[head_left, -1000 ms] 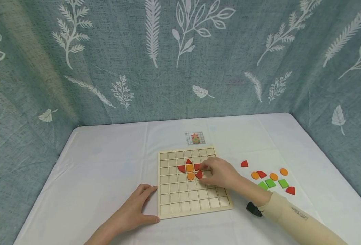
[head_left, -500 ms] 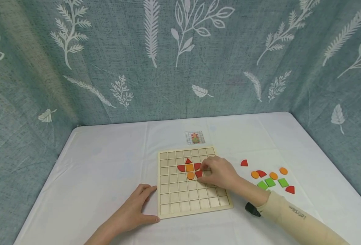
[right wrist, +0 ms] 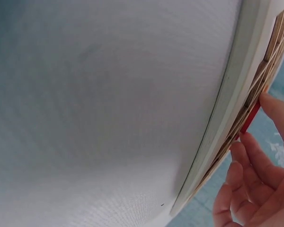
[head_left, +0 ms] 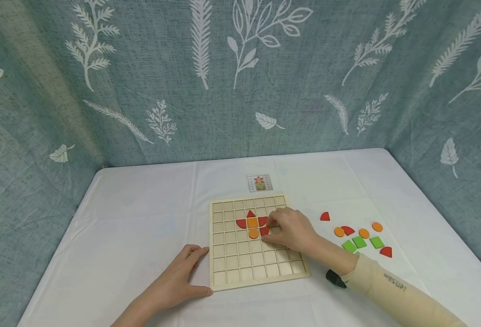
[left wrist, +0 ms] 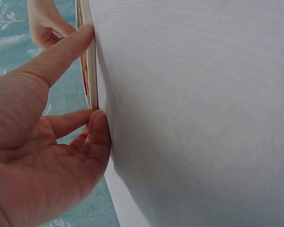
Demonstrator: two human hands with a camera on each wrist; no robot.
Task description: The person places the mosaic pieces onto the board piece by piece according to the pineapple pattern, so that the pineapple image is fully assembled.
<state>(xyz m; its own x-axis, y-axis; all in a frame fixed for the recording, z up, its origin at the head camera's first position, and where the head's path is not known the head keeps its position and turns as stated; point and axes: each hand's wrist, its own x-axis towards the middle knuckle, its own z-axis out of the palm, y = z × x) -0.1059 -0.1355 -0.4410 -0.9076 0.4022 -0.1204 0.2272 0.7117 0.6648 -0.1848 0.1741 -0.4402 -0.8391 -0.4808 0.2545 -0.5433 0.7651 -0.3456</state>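
Note:
A wooden grid board (head_left: pixel 238 262) lies on the table, with an orange square (head_left: pixel 252 223), an orange circle (head_left: pixel 253 234), a red triangle (head_left: pixel 251 213) and red quarter circles (head_left: pixel 241 224) set in its cells. My right hand (head_left: pixel 291 230) pinches a red quarter-circle piece (head_left: pixel 264 231) between thumb and fingers, right of the orange circle. In the right wrist view this red piece (right wrist: pixel 251 118) sits at the grid's surface, its shape seen edge-on. My left hand (head_left: pixel 178 278) rests its thumb and index fingertips against the board's left edge, thumb near the front corner.
Behind the board lies a small card (head_left: pixel 259 182) printed with a gridded figure. To the right are loose orange circles (head_left: pixel 364 233), green squares (head_left: pixel 359 242) and red quarter circles (head_left: pixel 386 251). A black object (head_left: pixel 336 278) lies beside the right sleeve (head_left: pixel 391 286), partly hidden.
The red quarter circle in my right hand has turned and settled squarely into the cell beside the orange circle. The thumb shifted slightly left. My left hand stays against the board.

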